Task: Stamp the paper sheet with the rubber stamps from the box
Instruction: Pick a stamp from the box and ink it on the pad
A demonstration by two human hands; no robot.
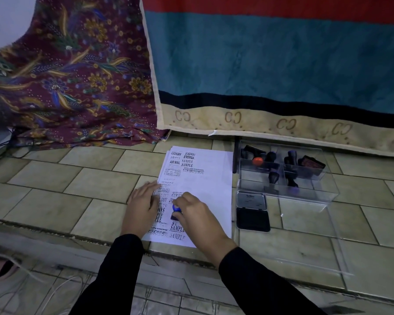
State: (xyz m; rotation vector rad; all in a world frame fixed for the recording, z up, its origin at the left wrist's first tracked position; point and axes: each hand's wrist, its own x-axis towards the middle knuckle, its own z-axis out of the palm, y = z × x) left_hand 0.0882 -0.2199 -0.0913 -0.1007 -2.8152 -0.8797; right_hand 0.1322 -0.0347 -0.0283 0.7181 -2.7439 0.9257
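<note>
Right hand [192,214] grips blue-handled stamp [176,209], base on paper sheet [205,180]; left hand [142,202] flat, fingers straight, pressing sheet's left edge. Box [309,194] just right, on floor [55,196].

Head view, forward and down

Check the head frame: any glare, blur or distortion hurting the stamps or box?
Head view: dim, flat light; wide-angle bends floor tile lines near the edges; faint reflections on the clear box walls, stamps inside read as dark shapes; prints on the paper sheet legible at its far end, softer nearer.
</note>
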